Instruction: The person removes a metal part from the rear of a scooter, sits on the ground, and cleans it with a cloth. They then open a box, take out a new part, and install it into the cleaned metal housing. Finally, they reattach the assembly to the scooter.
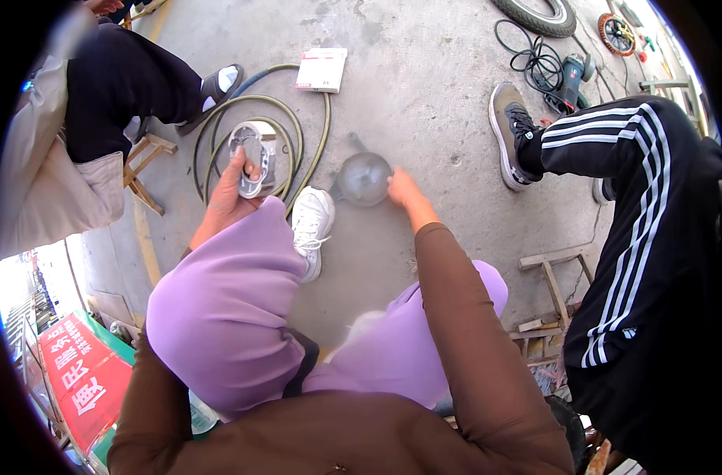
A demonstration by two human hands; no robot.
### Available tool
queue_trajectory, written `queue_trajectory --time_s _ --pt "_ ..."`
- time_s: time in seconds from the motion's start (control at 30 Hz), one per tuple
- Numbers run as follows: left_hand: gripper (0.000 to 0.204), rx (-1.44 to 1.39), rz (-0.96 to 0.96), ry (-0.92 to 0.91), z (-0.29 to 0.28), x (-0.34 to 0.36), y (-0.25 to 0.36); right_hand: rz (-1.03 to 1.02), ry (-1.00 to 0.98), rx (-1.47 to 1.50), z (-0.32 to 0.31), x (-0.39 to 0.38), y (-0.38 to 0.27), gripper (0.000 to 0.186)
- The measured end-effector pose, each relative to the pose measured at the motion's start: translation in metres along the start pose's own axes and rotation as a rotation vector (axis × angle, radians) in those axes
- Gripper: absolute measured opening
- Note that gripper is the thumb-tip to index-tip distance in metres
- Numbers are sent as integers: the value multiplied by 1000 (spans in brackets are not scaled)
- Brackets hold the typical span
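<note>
My left hand [232, 186] grips a shiny silver metal ring-shaped housing [264, 162], upright above my left knee. My right hand [402, 190] has its fingers closed at the right edge of a round grey domed metal piece [362, 178], slightly blurred, with short protrusions on its left side. A coiled yellow-green hose [298, 127] lies on the ground behind the silver housing. A white box [321, 70] lies near the hose, ahead of my hands. My white shoe [309, 222] is on the floor between the hands.
People's legs in dark trousers flank me, left [92, 87] and right [630, 182]. An angle grinder [570, 83], black cable, tire [535, 14] and wheel are at upper right. Wooden stools [143, 174] stand at both sides. A red sign [84, 372] is at lower left.
</note>
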State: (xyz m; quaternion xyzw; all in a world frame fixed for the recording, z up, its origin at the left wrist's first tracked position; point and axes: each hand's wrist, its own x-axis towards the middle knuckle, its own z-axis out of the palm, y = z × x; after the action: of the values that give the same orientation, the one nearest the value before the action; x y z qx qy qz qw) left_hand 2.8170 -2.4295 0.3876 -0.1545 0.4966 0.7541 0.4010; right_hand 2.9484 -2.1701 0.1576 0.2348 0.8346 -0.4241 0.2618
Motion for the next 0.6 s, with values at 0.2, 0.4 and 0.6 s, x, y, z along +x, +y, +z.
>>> queue_trajectory --time_s 0.2,0.4,0.6 --pt "37 49 -68 -38 37 55 -13 43 74 84 6 3 7 32" --pt "38 158 -118 -146 6 128 -49 68 53 98 5 3 1 30" --pt "48 267 -247 -157 -23 168 -89 14 135 131 9 -2 9 34"
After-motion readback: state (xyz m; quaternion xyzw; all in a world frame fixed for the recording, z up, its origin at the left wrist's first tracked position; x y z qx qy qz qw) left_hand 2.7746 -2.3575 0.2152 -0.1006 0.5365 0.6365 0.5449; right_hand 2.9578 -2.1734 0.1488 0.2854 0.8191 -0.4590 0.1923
